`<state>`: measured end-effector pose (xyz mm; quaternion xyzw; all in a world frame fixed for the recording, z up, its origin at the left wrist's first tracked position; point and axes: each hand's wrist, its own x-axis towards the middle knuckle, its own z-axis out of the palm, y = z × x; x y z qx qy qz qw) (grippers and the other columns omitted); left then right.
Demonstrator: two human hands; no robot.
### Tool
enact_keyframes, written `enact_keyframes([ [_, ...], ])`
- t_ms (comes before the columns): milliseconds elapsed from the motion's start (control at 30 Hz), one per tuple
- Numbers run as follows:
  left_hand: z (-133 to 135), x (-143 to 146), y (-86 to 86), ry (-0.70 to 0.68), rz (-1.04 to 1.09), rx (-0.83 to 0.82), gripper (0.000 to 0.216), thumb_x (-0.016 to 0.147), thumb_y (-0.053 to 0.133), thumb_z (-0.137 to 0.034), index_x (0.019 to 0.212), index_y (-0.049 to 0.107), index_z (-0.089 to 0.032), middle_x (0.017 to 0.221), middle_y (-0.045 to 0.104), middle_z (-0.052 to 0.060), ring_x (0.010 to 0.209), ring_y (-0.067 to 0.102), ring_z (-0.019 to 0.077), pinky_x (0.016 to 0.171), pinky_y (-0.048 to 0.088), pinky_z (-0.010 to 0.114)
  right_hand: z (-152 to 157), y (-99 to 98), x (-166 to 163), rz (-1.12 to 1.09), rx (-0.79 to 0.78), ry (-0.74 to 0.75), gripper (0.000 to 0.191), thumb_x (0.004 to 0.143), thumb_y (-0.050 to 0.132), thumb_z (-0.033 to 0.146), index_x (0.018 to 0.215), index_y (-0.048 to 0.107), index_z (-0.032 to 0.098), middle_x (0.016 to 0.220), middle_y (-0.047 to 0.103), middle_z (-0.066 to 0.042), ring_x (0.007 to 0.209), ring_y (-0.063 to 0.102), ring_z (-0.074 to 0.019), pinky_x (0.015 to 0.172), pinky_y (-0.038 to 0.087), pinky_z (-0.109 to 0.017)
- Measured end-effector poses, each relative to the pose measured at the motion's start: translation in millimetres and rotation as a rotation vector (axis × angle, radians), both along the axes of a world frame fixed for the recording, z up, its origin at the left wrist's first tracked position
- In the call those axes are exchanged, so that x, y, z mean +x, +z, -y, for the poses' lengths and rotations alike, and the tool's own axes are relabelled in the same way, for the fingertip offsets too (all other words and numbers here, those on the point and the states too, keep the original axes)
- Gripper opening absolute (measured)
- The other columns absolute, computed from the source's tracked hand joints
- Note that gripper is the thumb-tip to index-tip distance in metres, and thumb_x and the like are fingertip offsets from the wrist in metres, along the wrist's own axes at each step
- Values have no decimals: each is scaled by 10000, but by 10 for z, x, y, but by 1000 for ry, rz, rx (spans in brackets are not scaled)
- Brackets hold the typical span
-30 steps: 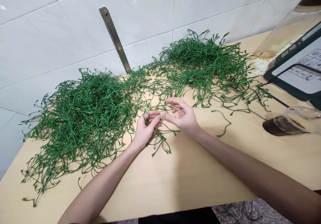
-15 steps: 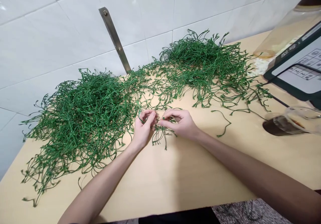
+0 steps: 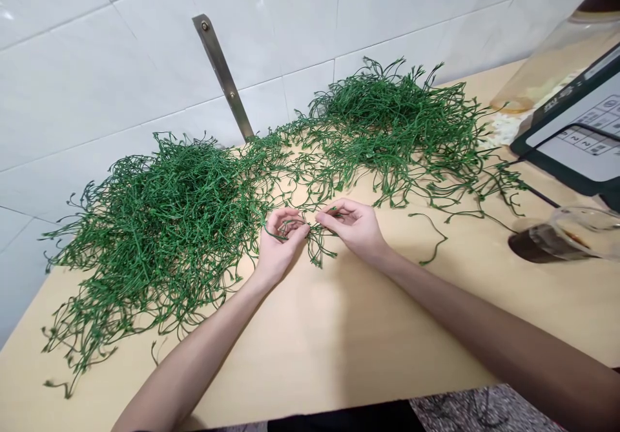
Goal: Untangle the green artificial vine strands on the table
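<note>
My left hand (image 3: 281,241) is closed, thumb against curled fingers, on a small bunch of thin green artificial stems (image 3: 317,246). Their forked tips hang out to the right, between the two hands. Beside it, my right hand (image 3: 356,228) pinches the end of a stem at the bunch with thumb and forefinger. A large heap of the same green stems (image 3: 165,225) lies left of my left hand. Behind my hands, farther right, is a second heap (image 3: 392,115), with loose strands joining the two.
A single stem (image 3: 433,241) lies right of my right hand. At the right edge stand a clear cup of dark liquid (image 3: 542,241), a dark-framed panel (image 3: 581,122) and a clear container (image 3: 542,64). A metal strip (image 3: 223,73) is fixed to the tiled wall.
My right hand has shifted slightly right and away from my left hand. The bunch's hanging tips have swung up and to the right.
</note>
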<state>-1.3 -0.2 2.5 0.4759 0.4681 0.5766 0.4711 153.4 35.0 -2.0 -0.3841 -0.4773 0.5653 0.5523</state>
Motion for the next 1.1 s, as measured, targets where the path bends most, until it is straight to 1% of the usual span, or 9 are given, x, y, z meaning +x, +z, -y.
enact_keyframes([
  [100, -7, 3, 10, 39, 19, -18, 332, 666, 822, -232, 920, 611, -199, 793, 653, -21, 745, 620, 97, 743, 492, 223, 20, 30, 28, -35, -2, 70, 422, 535, 899, 472, 763, 698, 179, 705, 691, -20, 652, 619, -133, 664, 541, -285],
  [267, 1, 21, 22, 21, 43, -77, 348, 618, 864, -268, 840, 610, -180, 735, 641, -30, 679, 608, 88, 679, 484, 211, 30, 26, 78, -81, 15, 186, 369, 741, 760, 522, 847, 708, 172, 786, 739, -68, 729, 668, -172, 681, 539, -309],
  [367, 6, 27, 15, 3, 33, -100, 334, 617, 867, -299, 769, 601, -169, 708, 631, -32, 620, 578, 77, 640, 473, 211, 29, 15, 87, -70, -2, 212, 349, 704, 804, 468, 881, 720, 180, 846, 750, -71, 774, 679, -181, 742, 554, -330],
  [467, 6, 28, 12, 18, -15, -83, 321, 636, 856, -313, 804, 621, -171, 722, 651, -22, 644, 592, 87, 653, 475, 214, 31, 11, 88, -64, 8, 232, 345, 656, 852, 399, 900, 729, 188, 902, 748, -70, 853, 685, -189, 827, 561, -350],
  [667, 21, 31, 27, -21, -120, -55, 276, 738, 776, -356, 904, 637, -185, 730, 693, 2, 690, 630, 116, 678, 471, 227, 22, -8, 93, -99, 37, 233, 381, 738, 789, 437, 1025, 708, 200, 1003, 698, -89, 965, 651, -207, 823, 566, -355],
  [800, 26, 15, 29, 58, -91, 1, 283, 720, 795, -330, 904, 620, -207, 724, 654, -27, 663, 591, 96, 659, 459, 210, 8, -48, 42, -57, 150, 112, 509, 564, 907, 362, 999, 678, 229, 1153, 575, -78, 1018, 583, -199, 802, 577, -328],
  [867, 21, 1, 28, 84, -68, 28, 275, 726, 793, -325, 905, 619, -210, 734, 640, -28, 668, 582, 93, 662, 462, 206, 6, -76, 12, -5, 184, 83, 504, 523, 922, 353, 935, 665, 216, 1072, 572, -62, 917, 581, -172, 753, 575, -310],
  [967, 13, -16, 29, 98, -74, 59, 275, 736, 788, -324, 922, 622, -207, 774, 637, -17, 667, 577, 93, 651, 466, 208, 20, -104, -11, 80, 171, 128, 423, 579, 892, 357, 883, 646, 196, 860, 624, -30, 791, 604, -156, 750, 562, -322],
  [1100, 15, -21, 34, 100, -96, 93, 299, 716, 804, -343, 914, 631, -202, 849, 653, 8, 743, 611, 115, 675, 487, 219, 39, -99, -10, 170, 192, 119, 338, 650, 838, 394, 863, 676, 188, 818, 687, -46, 764, 634, -169, 776, 564, -351],
])
